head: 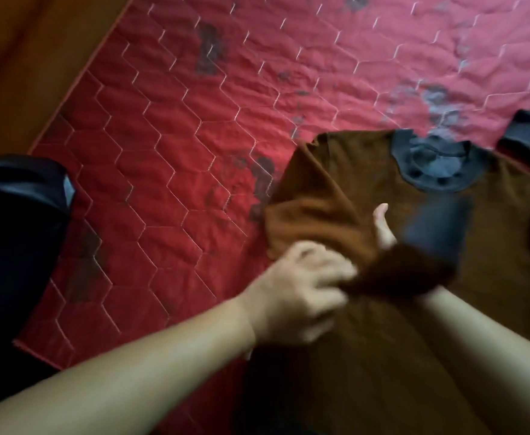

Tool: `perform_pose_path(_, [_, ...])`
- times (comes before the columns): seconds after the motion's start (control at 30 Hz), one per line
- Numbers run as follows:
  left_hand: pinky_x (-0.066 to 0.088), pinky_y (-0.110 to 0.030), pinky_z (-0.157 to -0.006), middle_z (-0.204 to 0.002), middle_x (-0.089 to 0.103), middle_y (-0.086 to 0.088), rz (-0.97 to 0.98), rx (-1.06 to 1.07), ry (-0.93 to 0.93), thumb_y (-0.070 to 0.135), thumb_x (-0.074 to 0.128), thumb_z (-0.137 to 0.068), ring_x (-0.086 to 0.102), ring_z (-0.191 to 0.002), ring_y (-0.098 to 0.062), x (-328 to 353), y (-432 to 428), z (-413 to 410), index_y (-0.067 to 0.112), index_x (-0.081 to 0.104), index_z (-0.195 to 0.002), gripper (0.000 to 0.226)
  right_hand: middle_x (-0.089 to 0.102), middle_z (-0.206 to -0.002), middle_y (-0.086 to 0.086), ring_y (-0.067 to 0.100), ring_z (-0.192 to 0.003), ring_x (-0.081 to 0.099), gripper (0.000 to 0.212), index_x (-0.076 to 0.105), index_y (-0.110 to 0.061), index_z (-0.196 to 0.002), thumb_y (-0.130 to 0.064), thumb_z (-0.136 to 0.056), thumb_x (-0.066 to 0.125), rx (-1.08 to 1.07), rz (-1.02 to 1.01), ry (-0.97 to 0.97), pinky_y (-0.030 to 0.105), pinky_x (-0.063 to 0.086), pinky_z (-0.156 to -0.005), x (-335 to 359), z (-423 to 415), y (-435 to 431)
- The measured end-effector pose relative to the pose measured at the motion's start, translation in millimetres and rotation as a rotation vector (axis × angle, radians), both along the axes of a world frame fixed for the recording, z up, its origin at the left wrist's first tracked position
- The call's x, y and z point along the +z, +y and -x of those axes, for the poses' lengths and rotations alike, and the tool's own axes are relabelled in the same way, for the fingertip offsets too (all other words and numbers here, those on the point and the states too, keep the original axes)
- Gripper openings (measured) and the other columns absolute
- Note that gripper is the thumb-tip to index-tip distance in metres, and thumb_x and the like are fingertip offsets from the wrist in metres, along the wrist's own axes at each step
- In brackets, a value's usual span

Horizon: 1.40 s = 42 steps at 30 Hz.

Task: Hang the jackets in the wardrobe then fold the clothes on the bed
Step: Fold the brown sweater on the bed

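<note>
Brown shirt [336, 171] with grey-blue collar and chest patch, spread on the red quilted bed [179, 136], sleeve folded inward just above the left hand [301, 290], which grips a bunched fold, right hand [383, 230] beside it, mostly under cloth, grip unclear.

the scene is dimly lit, and the strongest light is seen on the upper right of the red quilt [383, 42], where the colour is washed out towards pink. the lower left is lost in deep shadow; the dark object [16, 230] there is shown only by a faint sheen. the brown shirt [367, 171] is rendered murky, nearly black low down. heavy motion blur is smeared over the left hand [298, 290] and the right hand [383, 230]. fine detail is softened throughout, and quilt lines are slightly bent near the edges.
</note>
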<state>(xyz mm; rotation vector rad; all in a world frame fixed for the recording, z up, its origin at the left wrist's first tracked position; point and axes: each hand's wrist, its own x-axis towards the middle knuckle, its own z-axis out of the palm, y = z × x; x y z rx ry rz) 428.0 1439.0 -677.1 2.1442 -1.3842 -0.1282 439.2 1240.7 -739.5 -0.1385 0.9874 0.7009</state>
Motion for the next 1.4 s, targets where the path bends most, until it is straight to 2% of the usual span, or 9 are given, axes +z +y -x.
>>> perform_pose_path(0.1, [0.034, -0.051, -0.109, -0.133, 0.063, -0.001, -0.202, -0.231, -0.033, 0.022, 0.058, -0.087, 0.054, -0.128, -0.025, -28.6, 10.4, 47.4, 0.021, 0.071, -0.089, 0.014, 0.063, -0.131, 0.025, 0.037, -0.118, 0.065, 0.109, 0.062, -0.004, -0.132, -0.093, -0.075, 0.033, 0.356, 0.269, -0.276, 0.051, 0.054, -0.092, 15.9, 24.6, -17.7])
perform_pose_path(0.2, [0.041, -0.048, -0.104, -0.125, 0.064, -0.005, -0.242, -0.073, 0.061, 0.009, 0.061, -0.077, 0.056, -0.123, -0.026, -59.4, 23.3, 69.2, 0.017, 0.069, -0.085, 0.013, 0.069, -0.118, 0.016, 0.035, -0.101, 0.068, 0.064, 0.062, -0.006, -0.133, -0.044, -0.083, 0.072, 0.548, 0.403, -0.309, 0.039, 0.053, -0.082, -0.4, 70.0, -31.1])
perform_pose_path(0.37, [0.048, -0.023, -0.085, -0.103, 0.060, -0.001, 0.021, 0.962, 0.798, -0.003, 0.057, -0.086, 0.059, -0.094, -0.016, -88.5, 4.7, 48.8, 0.018, 0.062, -0.104, 0.028, 0.071, -0.110, 0.009, 0.021, -0.095, 0.066, 0.058, 0.051, -0.005, -0.141, -0.007, -0.088, 0.072, 0.811, 0.799, -0.285, 0.032, 0.048, -0.079, -25.8, 141.1, -26.3])
perform_pose_path(0.53, [0.051, -0.035, -0.091, -0.112, 0.068, -0.002, 0.211, 1.198, 1.408, 0.024, 0.060, -0.098, 0.064, -0.107, -0.019, -107.7, -28.3, 4.4, 0.019, 0.059, -0.114, 0.017, 0.069, -0.119, 0.001, 0.015, -0.099, 0.069, 0.033, 0.062, -0.022, -0.127, -0.021, -0.094, 0.066, 0.797, 0.955, -0.407, 0.038, 0.057, -0.095, -33.1, 180.5, -14.8])
perform_pose_path(0.73, [0.046, -0.031, -0.077, -0.105, 0.072, 0.006, 0.231, 1.302, 1.469, 0.038, 0.065, -0.092, 0.064, -0.092, -0.012, -103.7, -51.5, -14.7, 0.023, 0.065, -0.109, 0.022, 0.045, -0.149, 0.005, 0.018, -0.113, 0.051, 0.062, 0.034, -0.019, -0.155, -0.023, -0.098, 0.059, 0.592, 0.861, -0.157, 0.021, 0.043, -0.076, -43.7, 190.2, -30.6])
perform_pose_path(0.9, [0.045, -0.024, -0.061, -0.068, 0.071, 0.009, 0.233, 1.226, 1.653, 0.059, 0.056, -0.089, 0.067, -0.061, -0.010, -97.9, -59.9, -27.1, 0.024, 0.069, -0.078, 0.039, 0.069, -0.112, 0.002, 0.017, -0.095, 0.068, 0.026, 0.060, -0.023, -0.124, -0.021, -0.098, 0.057, 0.678, 0.892, -0.106, 0.027, 0.054, -0.075, -48.8, 203.2, -54.0])
perform_pose_path(1.0, [0.048, -0.029, -0.070, -0.065, 0.068, 0.006, 0.251, 1.205, 1.759, 0.069, 0.052, -0.088, 0.064, -0.065, -0.014, -100.0, -64.9, -41.1, 0.022, 0.066, -0.085, 0.049, 0.069, -0.082, -0.012, 0.007, -0.065, 0.069, 0.011, 0.060, -0.030, -0.102, -0.020, -0.098, 0.061, 0.655, 0.825, -0.072, 0.017, 0.049, -0.049, -53.6, 209.1, -66.0])
perform_pose_path(1.07, [0.054, -0.036, -0.084, -0.088, 0.078, -0.002, 0.254, 1.181, 1.815, 0.070, 0.054, -0.088, 0.073, -0.085, -0.020, -99.6, -67.9, -47.1, 0.017, 0.074, -0.102, 0.058, 0.066, -0.105, -0.009, 0.010, -0.079, 0.068, 0.040, 0.055, -0.026, -0.133, -0.024, -0.095, 0.066, 0.700, 0.745, -0.083, 0.024, 0.050, -0.060, -51.7, 210.2, -67.9])
perform_pose_path(1.4, [0.056, -0.051, -0.092, -0.119, 0.069, -0.023, 0.690, 1.413, 1.599, 0.007, 0.064, -0.088, 0.068, -0.109, -0.037, -96.9, -64.2, -62.0, -0.002, 0.065, -0.124, 0.037, 0.071, -0.108, 0.000, 0.021, -0.093, 0.072, 0.054, 0.064, -0.034, -0.107, -0.040, -0.062, 0.093, 0.985, 0.471, -0.177, 0.029, 0.060, -0.060, -51.9, 221.4, -66.1])
